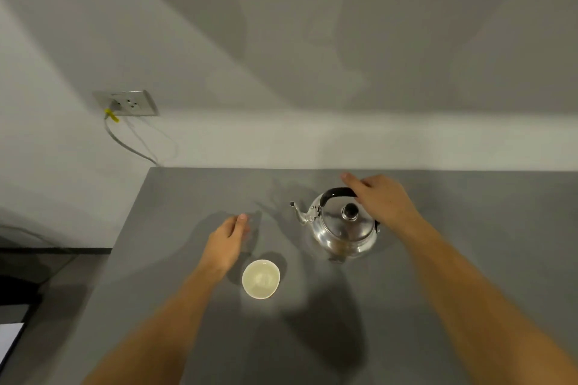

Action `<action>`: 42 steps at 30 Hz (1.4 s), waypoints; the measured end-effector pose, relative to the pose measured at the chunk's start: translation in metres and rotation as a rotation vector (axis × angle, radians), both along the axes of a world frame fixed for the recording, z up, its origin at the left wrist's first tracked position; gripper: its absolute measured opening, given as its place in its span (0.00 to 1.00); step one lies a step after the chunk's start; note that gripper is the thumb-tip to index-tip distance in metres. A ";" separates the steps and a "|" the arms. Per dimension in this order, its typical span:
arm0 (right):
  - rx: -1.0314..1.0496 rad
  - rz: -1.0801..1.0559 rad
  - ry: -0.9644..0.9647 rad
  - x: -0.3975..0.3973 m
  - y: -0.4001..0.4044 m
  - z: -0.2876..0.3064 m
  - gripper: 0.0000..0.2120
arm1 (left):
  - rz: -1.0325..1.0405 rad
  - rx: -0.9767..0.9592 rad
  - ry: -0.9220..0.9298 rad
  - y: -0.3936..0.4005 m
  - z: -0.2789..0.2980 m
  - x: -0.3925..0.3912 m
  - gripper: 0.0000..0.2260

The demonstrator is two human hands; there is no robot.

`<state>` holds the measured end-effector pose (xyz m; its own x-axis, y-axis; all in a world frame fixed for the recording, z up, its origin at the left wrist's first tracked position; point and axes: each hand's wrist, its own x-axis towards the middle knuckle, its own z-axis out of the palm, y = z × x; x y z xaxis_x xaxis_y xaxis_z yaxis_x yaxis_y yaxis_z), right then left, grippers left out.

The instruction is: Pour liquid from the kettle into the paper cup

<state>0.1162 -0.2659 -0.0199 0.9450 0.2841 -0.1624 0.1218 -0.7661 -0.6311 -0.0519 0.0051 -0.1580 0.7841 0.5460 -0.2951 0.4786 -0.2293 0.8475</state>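
Note:
A shiny steel kettle (342,230) with a black lid knob and black arched handle stands upright on the grey table (187,197), its spout pointing left. My right hand (380,197) lies over the right part of the handle, fingers curled around it, thumb stretched toward the wall. A white paper cup (261,279) stands upright in front and to the left of the kettle; I see no liquid in it. My left hand (226,241) hovers just left of and behind the cup, fingers loosely bent, holding nothing and apart from the cup.
The table's left edge runs diagonally past my left forearm, with dark floor and a white sheet (9,339) beyond it. A wall socket (131,103) with a plugged grey cable sits on the wall at the far left. The wall rises right behind the table.

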 end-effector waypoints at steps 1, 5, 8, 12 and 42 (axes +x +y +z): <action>-0.008 0.002 -0.014 0.011 0.006 -0.002 0.36 | -0.005 0.018 0.007 0.005 0.000 0.009 0.15; -0.038 0.009 -0.017 0.055 0.030 -0.010 0.28 | -0.010 0.059 0.026 0.021 -0.002 0.041 0.16; -0.052 0.019 -0.005 0.081 0.045 -0.015 0.22 | 0.002 0.089 0.037 0.028 -0.002 0.061 0.18; -0.022 -0.001 0.023 0.105 0.059 -0.022 0.19 | -0.007 0.103 0.052 0.032 -0.001 0.076 0.20; -0.029 0.036 -0.097 0.136 0.078 -0.043 0.24 | -0.046 0.159 0.050 0.014 0.017 0.073 0.21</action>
<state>0.2517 -0.1877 -0.0627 0.9460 0.3144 -0.0794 0.2088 -0.7780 -0.5926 0.0213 0.0191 -0.1410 0.7956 0.5530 -0.2472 0.5054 -0.3811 0.7741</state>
